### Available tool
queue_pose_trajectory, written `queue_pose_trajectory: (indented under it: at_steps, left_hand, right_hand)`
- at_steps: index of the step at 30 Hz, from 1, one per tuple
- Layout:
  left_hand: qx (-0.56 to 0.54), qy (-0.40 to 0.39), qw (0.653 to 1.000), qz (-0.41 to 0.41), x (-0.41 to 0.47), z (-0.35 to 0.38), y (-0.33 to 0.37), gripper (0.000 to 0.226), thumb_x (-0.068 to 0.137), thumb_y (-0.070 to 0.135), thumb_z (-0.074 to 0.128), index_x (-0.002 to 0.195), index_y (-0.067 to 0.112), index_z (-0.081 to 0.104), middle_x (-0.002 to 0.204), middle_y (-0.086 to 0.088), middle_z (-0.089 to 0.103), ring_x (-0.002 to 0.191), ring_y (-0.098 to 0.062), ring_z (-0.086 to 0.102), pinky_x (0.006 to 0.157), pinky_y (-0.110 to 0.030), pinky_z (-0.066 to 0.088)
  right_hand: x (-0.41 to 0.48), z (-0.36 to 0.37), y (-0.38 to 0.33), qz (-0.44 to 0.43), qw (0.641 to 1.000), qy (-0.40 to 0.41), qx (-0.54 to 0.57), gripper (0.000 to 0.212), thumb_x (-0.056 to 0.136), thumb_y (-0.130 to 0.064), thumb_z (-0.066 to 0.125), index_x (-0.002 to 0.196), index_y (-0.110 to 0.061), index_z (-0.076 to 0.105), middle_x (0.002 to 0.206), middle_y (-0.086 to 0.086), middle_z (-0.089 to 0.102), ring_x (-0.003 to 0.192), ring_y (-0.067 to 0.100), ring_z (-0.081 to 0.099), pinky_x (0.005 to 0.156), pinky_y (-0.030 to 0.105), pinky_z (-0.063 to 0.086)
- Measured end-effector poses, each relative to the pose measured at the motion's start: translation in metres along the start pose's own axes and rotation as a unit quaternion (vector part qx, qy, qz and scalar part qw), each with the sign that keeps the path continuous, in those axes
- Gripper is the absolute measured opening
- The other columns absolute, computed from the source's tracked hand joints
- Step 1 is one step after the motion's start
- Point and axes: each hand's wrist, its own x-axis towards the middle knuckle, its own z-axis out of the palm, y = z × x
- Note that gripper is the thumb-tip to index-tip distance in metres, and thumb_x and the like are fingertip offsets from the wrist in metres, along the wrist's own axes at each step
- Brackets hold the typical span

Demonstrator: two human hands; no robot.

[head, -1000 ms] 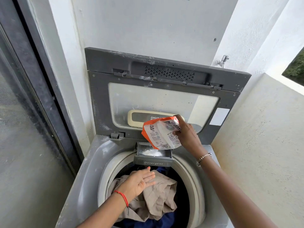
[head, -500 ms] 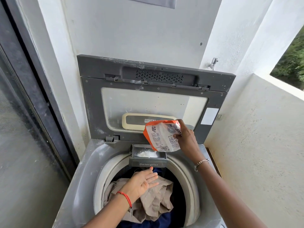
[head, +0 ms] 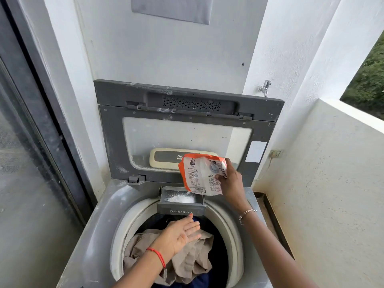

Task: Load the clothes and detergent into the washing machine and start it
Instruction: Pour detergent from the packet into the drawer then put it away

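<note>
A grey top-loading washing machine [head: 97,221] stands with its lid [head: 187,113] raised against the wall. Beige and dark blue clothes [head: 193,258] fill the drum. The drawer marked Detergent [head: 180,201] is pulled out at the drum's back rim and holds white powder. My right hand [head: 231,183] grips an orange and white detergent packet [head: 199,175], tipped mouth down over the drawer's right end, with powder falling from it. My left hand [head: 180,233] hovers flat, fingers straight, just below the drawer's front, above the clothes.
A dark-framed glass door [head: 31,163] runs along the left. A low white balcony wall [head: 332,183] closes the right side, with a tap [head: 265,87] and a wall socket [head: 276,153] behind the machine. A paper notice [head: 172,7] hangs on the wall above.
The camera has tilted up, so the scene sits lower in view. The packet has tipped further over the drawer. My left hand has edged up towards the drawer's front.
</note>
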Motion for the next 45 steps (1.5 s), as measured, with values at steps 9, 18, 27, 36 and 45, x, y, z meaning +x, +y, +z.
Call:
queue_pose_trajectory:
  at_steps: [9,18,27,36,45]
  left_hand:
    - [0.125,-0.072,0.985,0.097,-0.008,0.112,-0.013,0.048,0.087,0.015,0.062,0.131,0.024,0.046,0.132,-0.004,0.051,0.127,-0.031,0.043,0.086,-0.056,0.042]
    - [0.235,-0.26,0.914,0.205,-0.025,0.32,-0.086,0.017,0.089,0.006,0.057,0.101,0.019,0.058,0.092,-0.007,0.07,0.085,-0.031,0.063,0.064,-0.037,0.05]
    - [0.339,-0.413,0.817,0.219,-0.018,0.537,-0.172,0.016,0.092,0.008,0.055,0.106,0.017,0.056,0.097,-0.005,0.063,0.092,-0.022,0.06,0.063,-0.038,0.055]
    - [0.35,-0.396,0.769,0.36,0.013,0.72,-0.223,0.024,0.087,-0.005,0.057,0.11,0.001,0.061,0.098,-0.012,0.062,0.087,-0.019,0.054,0.072,-0.03,0.048]
    - [0.463,-0.354,0.723,0.372,0.058,0.758,-0.259,0.026,0.09,-0.008,0.042,0.099,-0.007,0.066,0.105,-0.022,0.067,0.091,-0.029,0.062,0.071,-0.036,0.049]
  right_hand:
    - [-0.051,-0.097,0.045,0.177,0.844,0.065,0.502,0.033,0.084,0.003,0.057,0.115,-0.005,0.049,0.081,0.009,0.071,0.055,0.023,0.067,0.045,0.04,0.055]
    - [-0.109,-0.276,0.112,0.158,0.783,0.189,0.57,0.031,0.081,-0.006,0.058,0.112,-0.008,0.056,0.089,0.009,0.074,0.076,0.022,0.071,0.062,0.038,0.059]
    - [-0.146,-0.497,0.192,0.137,0.842,0.448,0.268,0.021,0.077,0.002,0.065,0.097,-0.004,0.066,0.078,0.003,0.073,0.065,0.013,0.067,0.057,0.021,0.055]
    - [-0.092,-0.637,0.234,0.146,0.87,0.448,-0.144,0.025,0.091,-0.007,0.052,0.114,0.001,0.06,0.09,0.007,0.063,0.06,0.008,0.05,0.049,0.011,0.042]
    - [-0.076,-0.655,0.292,0.35,0.823,0.326,-0.305,0.03,0.097,-0.03,0.038,0.102,-0.009,0.058,0.116,0.01,0.061,0.122,0.032,0.045,0.106,0.069,0.005]
